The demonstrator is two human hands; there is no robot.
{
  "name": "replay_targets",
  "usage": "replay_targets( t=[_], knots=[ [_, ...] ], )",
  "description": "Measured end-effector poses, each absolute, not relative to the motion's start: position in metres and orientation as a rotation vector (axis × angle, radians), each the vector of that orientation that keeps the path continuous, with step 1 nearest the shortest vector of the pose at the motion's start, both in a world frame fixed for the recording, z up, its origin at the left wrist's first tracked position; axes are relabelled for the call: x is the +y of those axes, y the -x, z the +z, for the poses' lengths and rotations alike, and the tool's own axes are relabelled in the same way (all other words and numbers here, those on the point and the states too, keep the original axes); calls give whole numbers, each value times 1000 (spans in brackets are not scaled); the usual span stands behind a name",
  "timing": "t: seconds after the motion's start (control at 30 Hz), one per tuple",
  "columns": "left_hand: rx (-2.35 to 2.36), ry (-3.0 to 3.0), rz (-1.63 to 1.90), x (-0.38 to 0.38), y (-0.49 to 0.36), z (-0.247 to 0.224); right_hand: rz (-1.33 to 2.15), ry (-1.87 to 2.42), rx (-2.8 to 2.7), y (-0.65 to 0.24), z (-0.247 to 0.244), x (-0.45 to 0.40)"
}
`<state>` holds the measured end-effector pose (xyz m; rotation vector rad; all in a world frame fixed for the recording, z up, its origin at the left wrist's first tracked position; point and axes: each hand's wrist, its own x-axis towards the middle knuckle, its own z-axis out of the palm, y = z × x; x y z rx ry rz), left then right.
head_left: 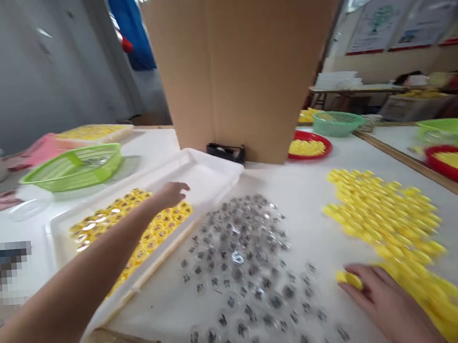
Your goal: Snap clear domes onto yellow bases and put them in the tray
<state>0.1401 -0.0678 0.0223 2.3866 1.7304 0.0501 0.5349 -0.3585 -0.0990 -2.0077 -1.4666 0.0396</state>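
My left hand (172,193) reaches over the white tray (209,174), just above the end of its packed rows of round yellow pieces with printed faces (163,227). Its fingers are apart, and I see nothing between them. Between finger and thumb of my right hand (378,291) is a small round yellow cap (349,279), tilted on edge. That hand is beside a wide heap of similar plain yellow caps (384,213). Many clear discs with dark printed marks (249,233) are scattered on the white table (306,213) between my hands.
A tall cardboard sheet (241,71) stands behind the tray, with a black tape dispenser (226,152) at its foot. A green basket (75,169) sits at left. At right are a red tray of yellow pieces (309,147) and a mint basket (337,124).
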Motion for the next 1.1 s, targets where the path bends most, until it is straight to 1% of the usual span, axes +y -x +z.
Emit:
replay_targets(
  t=[0.1, 0.17, 0.2, 0.3, 0.37, 0.43, 0.53, 0.7, 0.77, 0.83, 0.9, 0.97, 1.03, 1.1],
  knots=[
    [1753, -2366, 353, -113, -167, 34, 36, 2092, -1559, -524, -81, -362],
    [1541, -2169, 548, -153, -194, 31, 59, 2007, -1629, -509, -63, -361],
    [1370, -2017, 548, -175, -209, 25, 81, 1950, -1655, -499, -53, -360],
    [873, -1393, 400, -231, -259, -2, 187, 1765, -1774, -465, -23, -352],
    [684, -998, 372, -253, -285, -21, 251, 1659, -1863, -449, -9, -346],
    [591, -760, 390, -261, -300, -36, 324, 1593, -1881, -442, -2, -343],
    [548, -640, 411, -262, -304, -46, 436, 1573, -1769, -445, -3, -340],
    [531, -577, 398, -260, -296, -49, 540, 1519, -1693, -457, -13, -340],
    [553, -579, 427, -257, -295, -48, 527, 1546, -1647, -466, -20, -339],
    [597, -598, 487, -253, -294, -46, 431, 1687, -1621, -477, -29, -338],
    [648, -618, 552, -248, -293, -45, 348, 1859, -1694, -488, -39, -337],
    [682, -625, 587, -245, -292, -45, 359, 1941, -1851, -494, -48, -334],
    [697, -631, 586, -245, -292, -46, 420, 1926, -1956, -494, -55, -332],
    [711, -647, 579, -245, -293, -48, 492, 1889, -1914, -492, -60, -329]
  ],
)
